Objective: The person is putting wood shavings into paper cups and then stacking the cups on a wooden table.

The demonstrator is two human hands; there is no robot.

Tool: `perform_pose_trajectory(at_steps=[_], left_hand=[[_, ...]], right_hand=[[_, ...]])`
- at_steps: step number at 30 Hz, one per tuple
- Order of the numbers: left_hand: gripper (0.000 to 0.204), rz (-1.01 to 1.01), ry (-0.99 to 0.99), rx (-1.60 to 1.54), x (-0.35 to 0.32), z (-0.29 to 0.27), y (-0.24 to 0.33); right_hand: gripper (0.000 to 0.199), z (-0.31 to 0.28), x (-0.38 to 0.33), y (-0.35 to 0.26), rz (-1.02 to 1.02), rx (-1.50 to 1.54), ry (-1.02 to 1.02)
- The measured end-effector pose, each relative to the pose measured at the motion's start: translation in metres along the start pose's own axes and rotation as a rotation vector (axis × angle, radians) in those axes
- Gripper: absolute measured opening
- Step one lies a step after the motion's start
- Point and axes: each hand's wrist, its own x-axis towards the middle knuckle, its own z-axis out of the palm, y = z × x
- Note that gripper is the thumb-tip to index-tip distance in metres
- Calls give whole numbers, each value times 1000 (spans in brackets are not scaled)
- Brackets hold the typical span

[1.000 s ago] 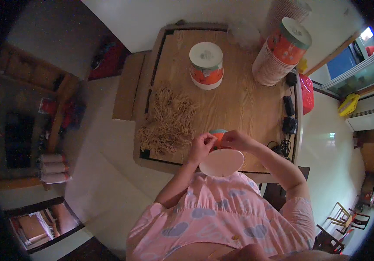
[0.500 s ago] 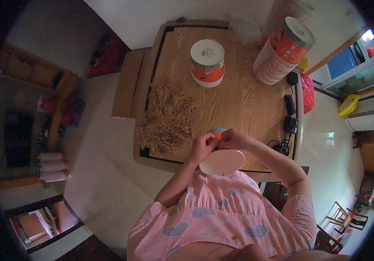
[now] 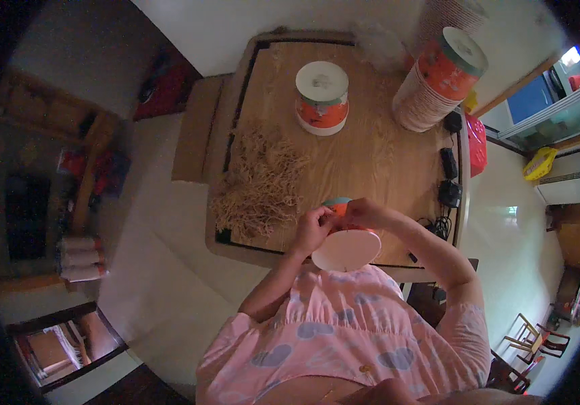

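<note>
A paper bucket [image 3: 346, 251], orange and teal outside and white inside, lies tipped at the near table edge with its round mouth toward me. My left hand [image 3: 313, 228] is at its left side, thumb and fingers pinched against the wall. Across its upper side is my right hand [image 3: 368, 214], fingers closed and pointing toward the left fingertips. Anything small or thin between the fingertips is too small to make out. Beyond the left hand a loose heap of tan twine strands [image 3: 259, 182] spreads over the table's left side.
An upside-down bucket pile [image 3: 322, 101] stands at the back of the wooden table [image 3: 377, 155]. A taller leaning bucket stack [image 3: 438, 81] rises at the back right. Black power adapters [image 3: 450, 192] and cables line the right edge. A cardboard sheet [image 3: 199, 128] is beyond the left edge.
The bucket's mouth has shifted very slightly right and up. My right hand has turned a little, its fingers now lower over the bucket's side. The left hand has hardly moved.
</note>
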Motion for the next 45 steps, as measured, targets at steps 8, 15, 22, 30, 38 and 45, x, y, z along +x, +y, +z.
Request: perform_pose_trajectory(at_steps=[8, 15, 22, 30, 38, 45], left_hand=[[11, -26, -44, -20, -1, -2, 0], [9, 2, -29, 20, 1, -3, 8], [10, 33, 37, 42, 6, -2, 3], [14, -19, -57, -186, 21, -10, 20], [13, -89, 20, -323, 15, -22, 26], [12, -16, 308, -340, 30, -45, 36]], right_hand=[[19, -1, -4, -2, 3, -16, -18], [23, -1, -7, -13, -45, -228, 9], [23, 3, 6, 5, -38, -362, 48], [26, -22, 63, 124, -92, 395, 198], [36, 3, 46, 86, 69, 648, -29], [31, -19, 38, 96, -31, 773, -4]])
